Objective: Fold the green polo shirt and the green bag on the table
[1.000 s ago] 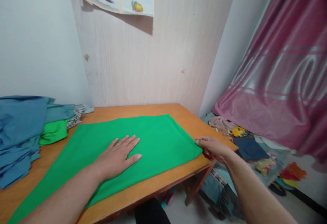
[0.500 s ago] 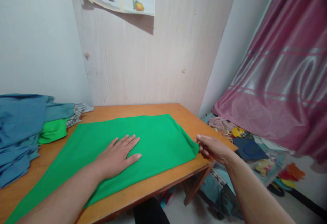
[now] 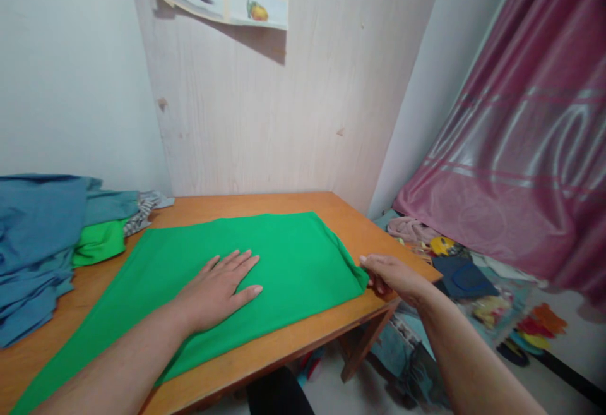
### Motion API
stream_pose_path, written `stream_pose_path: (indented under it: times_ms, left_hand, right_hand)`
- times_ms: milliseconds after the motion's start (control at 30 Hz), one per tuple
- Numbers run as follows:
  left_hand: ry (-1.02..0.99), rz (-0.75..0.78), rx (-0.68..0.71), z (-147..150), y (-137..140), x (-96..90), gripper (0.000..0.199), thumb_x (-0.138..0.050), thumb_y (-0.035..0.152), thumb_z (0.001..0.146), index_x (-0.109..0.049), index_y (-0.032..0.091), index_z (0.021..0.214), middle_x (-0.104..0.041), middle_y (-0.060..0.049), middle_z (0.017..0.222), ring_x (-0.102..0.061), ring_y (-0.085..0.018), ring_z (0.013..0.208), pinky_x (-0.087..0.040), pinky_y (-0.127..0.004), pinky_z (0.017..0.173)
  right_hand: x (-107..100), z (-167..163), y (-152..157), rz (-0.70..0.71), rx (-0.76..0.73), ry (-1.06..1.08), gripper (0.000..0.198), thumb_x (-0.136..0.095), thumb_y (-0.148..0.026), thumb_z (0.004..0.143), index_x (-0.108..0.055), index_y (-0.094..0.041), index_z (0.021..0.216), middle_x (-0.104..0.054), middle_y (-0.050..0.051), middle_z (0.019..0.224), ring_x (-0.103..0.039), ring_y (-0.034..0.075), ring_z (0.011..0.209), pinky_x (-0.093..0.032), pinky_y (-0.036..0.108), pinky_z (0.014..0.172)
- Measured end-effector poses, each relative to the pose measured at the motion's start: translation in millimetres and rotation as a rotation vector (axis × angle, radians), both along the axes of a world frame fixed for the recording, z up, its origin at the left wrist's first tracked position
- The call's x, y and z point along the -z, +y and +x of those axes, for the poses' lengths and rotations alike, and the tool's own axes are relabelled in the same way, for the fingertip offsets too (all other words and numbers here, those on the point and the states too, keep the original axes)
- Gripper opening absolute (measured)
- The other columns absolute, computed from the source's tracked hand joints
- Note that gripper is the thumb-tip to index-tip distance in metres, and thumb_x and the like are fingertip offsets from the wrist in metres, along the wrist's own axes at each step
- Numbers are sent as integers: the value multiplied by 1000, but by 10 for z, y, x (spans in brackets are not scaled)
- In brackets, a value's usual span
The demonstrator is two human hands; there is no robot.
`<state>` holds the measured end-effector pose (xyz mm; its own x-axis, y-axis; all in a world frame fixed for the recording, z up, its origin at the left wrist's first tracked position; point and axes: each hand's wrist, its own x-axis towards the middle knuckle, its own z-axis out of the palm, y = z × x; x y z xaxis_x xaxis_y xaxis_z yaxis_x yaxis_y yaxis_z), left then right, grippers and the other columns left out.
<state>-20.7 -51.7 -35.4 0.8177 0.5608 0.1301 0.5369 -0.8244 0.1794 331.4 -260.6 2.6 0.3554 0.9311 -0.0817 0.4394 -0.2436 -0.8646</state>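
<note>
A green cloth (image 3: 293, 263) lies spread over the wooden table, its left end running down past the lower left of the view. My left hand (image 3: 218, 292) rests flat on the middle of it, fingers stretched and thumb apart. At the cloth's right corner, my right hand (image 3: 386, 274) pinches the edge between thumb and fingers. The fabric there is slightly raised and creased. Part of my right fingers is hidden behind the hand.
The wooden table (image 3: 312, 333) meets a panelled wall. Heaped blue cloth (image 3: 38, 232) and a bright green piece (image 3: 100, 242) lie at its left. Beyond the right edge are a pink curtain (image 3: 511, 150), a dark blue flat item (image 3: 466, 276) and assorted things on a lower surface.
My right hand has shifted very slightly down at the cloth's corner, and the fold along the right edge has grown a little. My left hand stays in place.
</note>
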Motion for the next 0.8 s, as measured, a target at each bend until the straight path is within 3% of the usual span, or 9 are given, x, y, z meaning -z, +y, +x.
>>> stream_pose_path:
  times_ms: [133, 300, 400, 533, 600, 667, 733, 800]
  left_hand:
    - [20, -8, -6, 6, -13, -21, 74, -32, 74, 91, -26, 36, 154, -23, 1, 160, -20, -31, 148, -11, -54, 118]
    - [17, -3, 1, 3, 3, 1, 73, -32, 74, 91, -24, 37, 154, -22, 1, 161, -19, -31, 148, -11, -54, 118]
    - [8, -4, 3, -1, 6, 6, 74, -32, 74, 91, -24, 37, 154, -22, 1, 161, -20, -32, 148, -11, -54, 118]
    - [15, -7, -2, 2, -7, -12, 74, -32, 75, 91, -25, 37, 154, -22, 0, 161, -20, -32, 147, -13, -55, 117]
    - [20, -7, -2, 5, -12, -21, 74, -32, 75, 91, -25, 36, 154, -22, 0, 161, -20, -33, 147, -13, -55, 117]
    - [22, -7, -3, 7, -16, -27, 74, -32, 75, 91, -25, 36, 154, -21, 0, 161, -20, -32, 148, -13, -56, 117]
    - [21, -9, -5, 8, -20, -32, 74, -32, 75, 91, -25, 36, 154, -21, 0, 161, -19, -32, 148, -13, -56, 117]
    - [21, -14, -5, 7, -28, -39, 74, -32, 75, 91, -26, 36, 154, -22, 0, 161, -19, -32, 148, -13, -56, 117]
  right_hand:
    - [89, 114, 13, -13, 42, -131, 29, -58, -48, 80, -56, -21, 73, -55, -4, 60, -46, 10, 50, -31, 23, 48]
    - [275, 333, 29, -128, 191, -582, 18, -58, -29, 76, -52, -20, 61, -54, -2, 59, -47, 12, 57, -26, 25, 52]
    - [270, 340, 15, -187, 229, -691, 16, -58, -29, 78, -56, -20, 65, -59, 1, 63, -51, 14, 60, -27, 25, 54]
    - [119, 166, 22, -84, 282, -775, 27, -49, -41, 88, -63, -20, 76, -65, 3, 70, -58, 17, 67, -34, 27, 58]
    - [55, 38, 61, -1, 249, -796, 36, -42, -47, 92, -67, -21, 87, -70, 5, 81, -63, 20, 75, -41, 29, 64]
    - [43, -91, 127, 76, 172, -809, 45, -38, -51, 95, -68, -20, 105, -72, 9, 104, -65, 22, 95, -47, 33, 81]
    - [90, -205, 210, 105, 76, -832, 57, -35, -55, 95, -61, -17, 129, -62, 13, 132, -56, 25, 122, -41, 37, 101]
    - [179, -292, 288, 50, -9, -859, 70, -33, -62, 94, -46, -15, 145, -43, 14, 151, -37, 27, 140, -29, 43, 114]
